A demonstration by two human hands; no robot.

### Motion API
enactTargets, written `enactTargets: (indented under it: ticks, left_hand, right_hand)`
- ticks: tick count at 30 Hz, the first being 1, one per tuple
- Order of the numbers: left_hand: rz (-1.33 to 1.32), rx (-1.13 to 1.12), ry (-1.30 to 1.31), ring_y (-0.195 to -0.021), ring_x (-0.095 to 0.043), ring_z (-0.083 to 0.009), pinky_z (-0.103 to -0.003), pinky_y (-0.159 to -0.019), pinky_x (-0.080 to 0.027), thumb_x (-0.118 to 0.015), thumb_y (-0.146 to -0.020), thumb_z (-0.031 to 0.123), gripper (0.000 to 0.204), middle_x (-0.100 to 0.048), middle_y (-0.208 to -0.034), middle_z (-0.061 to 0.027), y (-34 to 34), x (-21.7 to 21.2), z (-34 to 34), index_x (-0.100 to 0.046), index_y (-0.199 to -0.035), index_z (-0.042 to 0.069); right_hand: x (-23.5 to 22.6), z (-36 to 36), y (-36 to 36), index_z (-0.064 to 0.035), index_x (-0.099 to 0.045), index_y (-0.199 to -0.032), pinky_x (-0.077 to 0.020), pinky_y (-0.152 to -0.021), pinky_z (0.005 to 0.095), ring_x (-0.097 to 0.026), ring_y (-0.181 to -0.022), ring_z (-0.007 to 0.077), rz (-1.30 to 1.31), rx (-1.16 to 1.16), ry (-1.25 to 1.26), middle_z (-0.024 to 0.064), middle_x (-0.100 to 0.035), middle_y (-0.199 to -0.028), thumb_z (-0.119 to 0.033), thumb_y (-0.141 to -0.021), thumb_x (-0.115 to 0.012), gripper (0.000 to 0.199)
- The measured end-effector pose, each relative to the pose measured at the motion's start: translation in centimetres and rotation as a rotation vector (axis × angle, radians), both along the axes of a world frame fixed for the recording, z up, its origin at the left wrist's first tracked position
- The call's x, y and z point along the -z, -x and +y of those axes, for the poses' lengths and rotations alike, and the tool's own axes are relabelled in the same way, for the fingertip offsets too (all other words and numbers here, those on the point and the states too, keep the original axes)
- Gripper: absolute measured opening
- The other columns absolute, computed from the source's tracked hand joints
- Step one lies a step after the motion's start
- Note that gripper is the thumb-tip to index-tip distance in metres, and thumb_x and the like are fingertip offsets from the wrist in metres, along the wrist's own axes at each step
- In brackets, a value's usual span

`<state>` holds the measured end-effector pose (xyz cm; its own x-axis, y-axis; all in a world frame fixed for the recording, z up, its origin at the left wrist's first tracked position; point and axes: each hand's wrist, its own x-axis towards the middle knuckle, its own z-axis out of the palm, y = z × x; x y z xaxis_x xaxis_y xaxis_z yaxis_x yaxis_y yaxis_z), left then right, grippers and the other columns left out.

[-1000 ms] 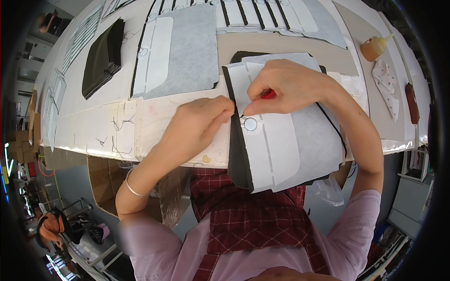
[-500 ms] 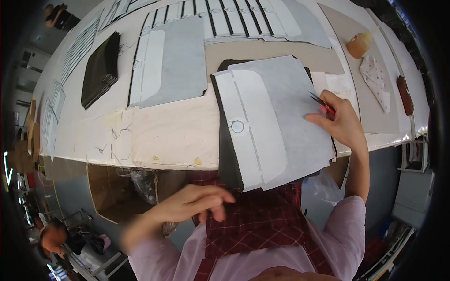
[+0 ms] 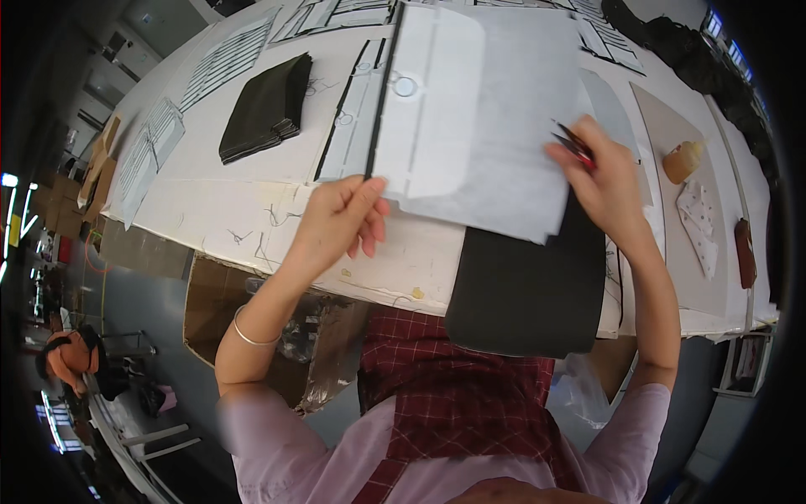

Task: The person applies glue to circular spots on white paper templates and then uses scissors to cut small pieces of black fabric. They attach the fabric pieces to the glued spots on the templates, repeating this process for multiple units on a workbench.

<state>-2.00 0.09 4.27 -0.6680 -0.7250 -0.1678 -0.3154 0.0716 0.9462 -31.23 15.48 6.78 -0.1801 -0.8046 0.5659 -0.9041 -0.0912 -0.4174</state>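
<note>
Left hand on the near left corner of the sheet, and it's a narrow pinch, thumb against forefinger, with the other fingers loosely curled below! Over on the right, the right hand is closed around a pair of snips, red at the grip, the dark blades apart and pointing left across the sheet; its thumb sits right by the sheet's right edge, though whether it presses there I cannot tell. And the sheet itself: pale and flat, a whiter panel down its left side, grey-blue to the right, a dark strip along the left edge, and a small round mark on the white part. It's over the far middle of the table, slightly blurred, its near edge overlapping a black piece that hangs off the table's near edge. Far left lies a black stack; on the right, an amber bottle stands just beyond a spotted cloth.
</note>
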Motion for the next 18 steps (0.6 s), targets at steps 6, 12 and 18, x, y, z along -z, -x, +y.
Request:
enactTargets:
  ticks: [6, 12, 18]
  left_hand:
    - [-0.321, -0.149, 0.222, -0.042, -0.053, -0.0121, -0.028, -0.043, -0.043, -0.061, -0.101, 0.031, 0.046, -0.06, -0.054, -0.007, -1.0, 3.6, -5.8, -0.063, -0.067, 0.0]
    - [-0.454, -0.097, 0.456, -0.043, -0.059, -0.0222, -0.033, -0.048, -0.048, -0.066, -0.098, 0.031, 0.047, -0.063, -0.056, -0.0135, -0.3, 3.5, -5.4, -0.065, -0.063, -0.002]
    - [-0.769, -0.336, 1.176, -0.052, -0.063, -0.0327, -0.037, -0.052, -0.05, -0.066, -0.097, 0.029, 0.033, -0.063, -0.058, -0.0145, -2.1, 3.4, -5.8, -0.068, -0.078, 0.002]
  right_hand:
    - [7.4, -10.6, 1.3, -0.0037, -0.053, -0.094, -0.0417, -0.059, 0.0406, -0.05, -0.061, 0.0364, -0.011, -0.114, -0.171, 0.015, -0.05, -0.067, -0.022, -0.092, -0.071, 0.026]
    - [7.6, -10.6, 1.9, -0.0033, -0.053, -0.092, -0.0424, -0.059, 0.0408, -0.051, -0.06, 0.0356, -0.074, -0.073, -0.261, 0.0142, -0.052, -0.067, -0.027, -0.091, -0.073, 0.031]
    - [3.9, -3.6, 2.8, -0.0026, -0.052, -0.088, -0.0409, -0.058, 0.0381, -0.048, -0.059, 0.0292, 0.045, 0.015, -0.243, 0.0121, -0.051, -0.067, -0.032, -0.091, -0.073, 0.036]
